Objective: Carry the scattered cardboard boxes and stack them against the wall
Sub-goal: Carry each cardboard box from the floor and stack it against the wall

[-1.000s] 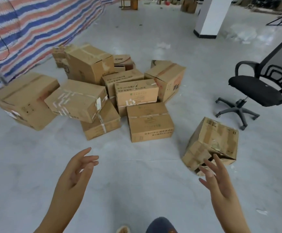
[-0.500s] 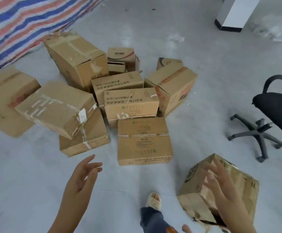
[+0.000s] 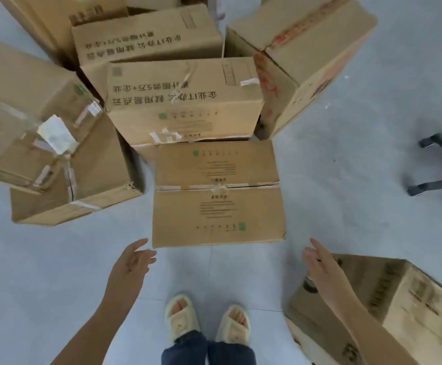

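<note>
1. A person stands on a pale floor, looking straight down at a cluster of cardboard boxes. Their slippered feet are at the near edge of the view.
2. The nearest box lies flat just ahead of the feet. Its top flaps are taped shut along the middle, and it touches the pile behind it.
3. The left hand reaches toward the box's near left corner, fingers spread and relaxed, holding nothing and just short of the cardboard.
4. The right hand reaches toward the near right corner, also spread and empty, still apart from the box.
5. Another box sits tilted on the floor under the right forearm. A chair base shows at the right edge.
6. Judged from this, the step is a two-handed pickup. It would go best with palms on opposite side walls, low down, lifting level and drawing the box back so the pile behind is not disturbed.
7. No wall is in view.
</note>
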`<action>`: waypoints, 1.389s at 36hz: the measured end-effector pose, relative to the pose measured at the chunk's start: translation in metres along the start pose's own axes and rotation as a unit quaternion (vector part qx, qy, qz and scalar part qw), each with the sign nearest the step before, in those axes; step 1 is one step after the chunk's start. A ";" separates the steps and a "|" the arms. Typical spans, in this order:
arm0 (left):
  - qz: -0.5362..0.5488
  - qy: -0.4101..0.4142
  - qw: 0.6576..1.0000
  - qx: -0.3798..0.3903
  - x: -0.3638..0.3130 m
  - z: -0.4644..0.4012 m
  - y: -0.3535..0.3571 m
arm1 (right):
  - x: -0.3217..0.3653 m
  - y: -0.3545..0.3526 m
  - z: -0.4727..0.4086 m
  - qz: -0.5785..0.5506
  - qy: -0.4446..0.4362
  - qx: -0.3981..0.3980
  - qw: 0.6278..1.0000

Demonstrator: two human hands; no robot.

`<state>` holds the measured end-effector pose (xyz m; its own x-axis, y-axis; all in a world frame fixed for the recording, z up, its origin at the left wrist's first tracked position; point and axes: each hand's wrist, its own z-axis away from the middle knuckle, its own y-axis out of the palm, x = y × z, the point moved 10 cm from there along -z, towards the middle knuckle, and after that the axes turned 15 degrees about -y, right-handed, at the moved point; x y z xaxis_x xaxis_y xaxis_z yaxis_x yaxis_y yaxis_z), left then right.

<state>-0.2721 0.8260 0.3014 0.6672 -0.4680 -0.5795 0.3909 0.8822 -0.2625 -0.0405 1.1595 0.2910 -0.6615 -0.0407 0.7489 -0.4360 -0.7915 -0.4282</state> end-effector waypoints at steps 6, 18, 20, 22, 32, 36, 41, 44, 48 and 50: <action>-0.093 -0.029 0.989 -0.107 0.070 -0.164 0.021 | -0.108 0.049 -0.124 0.117 0.022 0.007 0.993; 0.120 -0.138 0.983 0.012 0.165 -0.298 0.045 | -0.184 0.071 -0.230 0.023 -0.003 -0.138 0.990; 0.146 -0.128 0.981 0.019 0.162 -0.292 0.043 | -0.183 0.066 -0.225 -0.014 -0.007 -0.139 0.990; 0.161 -0.123 0.979 0.026 0.154 -0.281 0.039 | -0.178 0.060 -0.216 -0.063 0.000 -0.132 0.989; 0.105 -0.183 0.977 0.033 0.087 -0.164 0.001 | -0.094 0.003 -0.133 -0.134 0.049 -0.128 0.982; 0.099 -0.204 0.974 0.029 0.071 -0.107 -0.021 | -0.059 -0.013 -0.092 -0.132 0.063 -0.123 0.982; 0.114 -0.220 0.969 0.023 0.037 -0.009 -0.073 | 0.028 -0.041 -0.023 -0.125 0.060 -0.091 0.986; 0.126 -0.221 0.967 0.014 0.016 0.051 -0.108 | 0.082 -0.056 0.016 -0.118 0.048 -0.076 0.989; 0.141 -0.200 0.970 0.000 -0.006 0.122 -0.151 | 0.148 -0.074 0.057 -0.126 0.004 -0.070 0.990; 0.150 -0.189 0.970 -0.011 -0.013 0.153 -0.168 | 0.174 -0.079 0.071 -0.126 -0.013 -0.062 0.990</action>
<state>-0.2499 0.6758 0.4709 0.9353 -0.1713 -0.3098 0.1316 0.9807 -0.1449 -0.0778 1.1714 0.4913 -0.5060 0.1316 0.8524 -0.6583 -0.6975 -0.2831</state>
